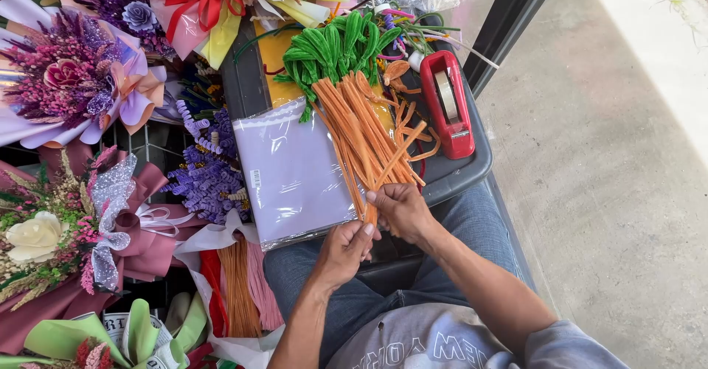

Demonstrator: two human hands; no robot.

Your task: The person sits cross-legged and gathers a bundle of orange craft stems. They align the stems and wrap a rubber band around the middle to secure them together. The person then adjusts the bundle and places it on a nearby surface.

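A bundle of orange fuzzy pipe-cleaner stems [365, 129] with green looped tops [332, 44] lies fanned out over a dark grey tray [472, 166] on my lap. My right hand [402, 208] grips the stems near their lower ends. My left hand [345, 249] pinches the very bottom of the same bundle, thumb up against it. Both hands meet just below a clear packet of lilac sheets [295, 173] that rests on the tray's left part.
A red tape dispenser [448, 103] lies on the tray's right. Wrapped bouquets [70, 81] and purple pipe-cleaner flowers [206, 170] crowd the left side. More orange and pink stems [240, 288] hang by my left knee. Concrete floor [612, 177] stretches to the right.
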